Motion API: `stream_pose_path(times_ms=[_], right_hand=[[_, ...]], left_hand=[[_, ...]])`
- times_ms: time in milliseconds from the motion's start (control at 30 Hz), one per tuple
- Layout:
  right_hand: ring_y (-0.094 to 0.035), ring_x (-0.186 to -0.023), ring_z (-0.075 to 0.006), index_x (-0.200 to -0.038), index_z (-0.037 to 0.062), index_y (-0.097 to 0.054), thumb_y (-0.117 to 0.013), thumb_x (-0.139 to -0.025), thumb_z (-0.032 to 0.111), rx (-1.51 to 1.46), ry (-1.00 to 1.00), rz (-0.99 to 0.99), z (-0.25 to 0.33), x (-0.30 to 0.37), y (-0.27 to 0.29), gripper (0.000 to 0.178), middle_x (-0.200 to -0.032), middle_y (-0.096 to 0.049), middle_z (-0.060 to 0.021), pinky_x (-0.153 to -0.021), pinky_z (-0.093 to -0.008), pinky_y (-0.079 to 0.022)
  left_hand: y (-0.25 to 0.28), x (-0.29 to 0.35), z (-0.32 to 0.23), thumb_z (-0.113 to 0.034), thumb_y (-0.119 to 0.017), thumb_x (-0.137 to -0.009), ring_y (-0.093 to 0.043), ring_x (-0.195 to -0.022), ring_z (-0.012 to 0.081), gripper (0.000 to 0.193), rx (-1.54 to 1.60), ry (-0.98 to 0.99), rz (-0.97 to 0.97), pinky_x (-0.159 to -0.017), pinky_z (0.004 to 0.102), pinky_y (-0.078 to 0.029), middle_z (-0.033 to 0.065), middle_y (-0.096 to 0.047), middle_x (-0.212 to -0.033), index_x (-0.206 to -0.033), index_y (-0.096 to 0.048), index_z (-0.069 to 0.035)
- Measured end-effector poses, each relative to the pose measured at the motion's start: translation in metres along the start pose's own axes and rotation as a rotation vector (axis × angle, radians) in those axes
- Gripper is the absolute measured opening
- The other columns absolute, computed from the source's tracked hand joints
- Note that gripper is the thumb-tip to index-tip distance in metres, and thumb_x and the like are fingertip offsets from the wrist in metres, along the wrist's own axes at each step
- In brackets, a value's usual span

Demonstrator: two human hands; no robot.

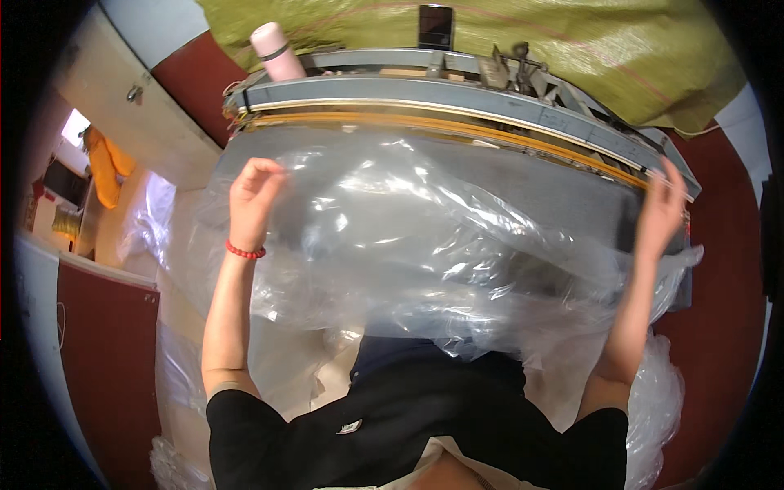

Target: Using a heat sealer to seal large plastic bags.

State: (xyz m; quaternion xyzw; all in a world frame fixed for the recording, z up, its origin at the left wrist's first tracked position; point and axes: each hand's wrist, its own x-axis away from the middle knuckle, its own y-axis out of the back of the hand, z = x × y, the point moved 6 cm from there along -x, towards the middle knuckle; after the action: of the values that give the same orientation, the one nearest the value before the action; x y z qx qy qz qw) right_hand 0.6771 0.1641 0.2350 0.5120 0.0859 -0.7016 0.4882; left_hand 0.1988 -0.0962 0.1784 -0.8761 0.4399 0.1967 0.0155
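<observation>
pink flask (282,63) stands beyond clear film (384,216); left hand (252,198) pinched; right hand (663,214), cannot tell.

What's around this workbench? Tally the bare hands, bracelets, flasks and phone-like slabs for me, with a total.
Bare hands, the left hand and the right hand: 2
Red beaded bracelet: 1
Pink cylindrical flask: 1
Black rectangular phone-like slab: 1
Total: 5

We can read no lettering, numbers or signs anywhere in view. The nearest we find to a label is 1 small, pale patch (349,426) on the chest of the black shirt (441,396); we see darker marks on it, but they are too small and blurred for us to make out.
</observation>
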Motion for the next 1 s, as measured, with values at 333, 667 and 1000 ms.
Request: stream_pose_path(times_ms=[333, 667, 1000], right_hand=[[-0.052, -0.083, -0.0196, -0.089, 0.0029, -0.055, -0.062, -0.075, 0.016, -0.925, 0.487, 0.890, 0.272, 0.117, -0.201, 0.020, -0.087, -0.056, -0.0086, -0.074, -0.0308, -0.041], [-0.052, -0.066, -0.0071, -0.077, 0.0043, -0.064, -0.063, -0.074, 0.018, -0.204, -0.377, 0.640, -0.072, 0.064, -0.071, 0.014, -0.070, -0.060, 0.0005, -0.063, -0.0215, -0.042], [-0.056, -0.071, -0.0113, -0.086, 0.0006, -0.065, -0.062, -0.077, 0.029, 0.238, -0.732, -0.136, -0.414, 0.074, 0.284, 0.030, -0.077, -0.064, -0.0035, -0.068, -0.0254, -0.044]], left_hand=[[0.013, 0.053, -0.070, -0.006, -0.057, -0.076, -0.054, -0.080, 0.0149, 0.012, -0.359, -0.168, 0.102, -0.071, 0.0272, -0.043, 0.0052, -0.057, -0.080, -0.087, -0.054, -0.001], [0.118, 0.157, 0.114, -0.020, -0.055, -0.075, -0.057, -0.075, 0.0314, 0.012, -1.402, 0.285, 0.785, -0.068, 0.0419, -0.044, 0.0118, -0.061, -0.077, -0.083, -0.060, -0.011], [0.282, 0.027, 0.093, -0.001, -0.050, -0.071, -0.057, -0.079, 0.0320, 0.016, -1.415, 0.099, -0.022, -0.070, 0.0359, -0.045, 0.0164, -0.060, -0.084, -0.083, -0.060, -0.004]])
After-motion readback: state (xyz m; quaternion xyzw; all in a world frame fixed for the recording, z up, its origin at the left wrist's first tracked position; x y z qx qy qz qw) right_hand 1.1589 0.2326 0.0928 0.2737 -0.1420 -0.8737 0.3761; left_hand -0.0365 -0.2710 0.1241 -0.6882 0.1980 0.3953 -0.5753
